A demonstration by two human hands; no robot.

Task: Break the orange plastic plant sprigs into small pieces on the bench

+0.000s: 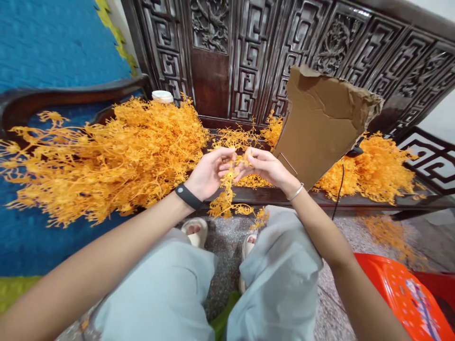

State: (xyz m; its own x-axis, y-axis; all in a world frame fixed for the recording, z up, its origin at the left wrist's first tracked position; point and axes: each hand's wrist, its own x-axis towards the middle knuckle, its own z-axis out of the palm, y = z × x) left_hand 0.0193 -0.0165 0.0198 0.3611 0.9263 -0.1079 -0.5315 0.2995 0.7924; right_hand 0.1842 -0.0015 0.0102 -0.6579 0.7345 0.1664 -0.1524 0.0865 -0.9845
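Observation:
An orange plastic strand [226,199] of small branching pieces hangs between my hands, its lower end trailing over the bench edge toward my knees. My left hand [212,173], with a black band at the wrist, has its fingers curled round the upper part of the strand. Beside it, fingertips almost touching, my right hand [263,166] pinches the same strand; a silver bangle circles that wrist. To the left lies a large heap of orange branching pieces [149,151]. A smaller heap [377,166] sits on the right.
A torn cardboard piece [320,123] leans upright behind my right hand. Dark carved wood panels [249,61] stand at the back, with a white round container [162,96] before them. A red stool [401,293] is at the lower right, and blue matting [60,42] at the left.

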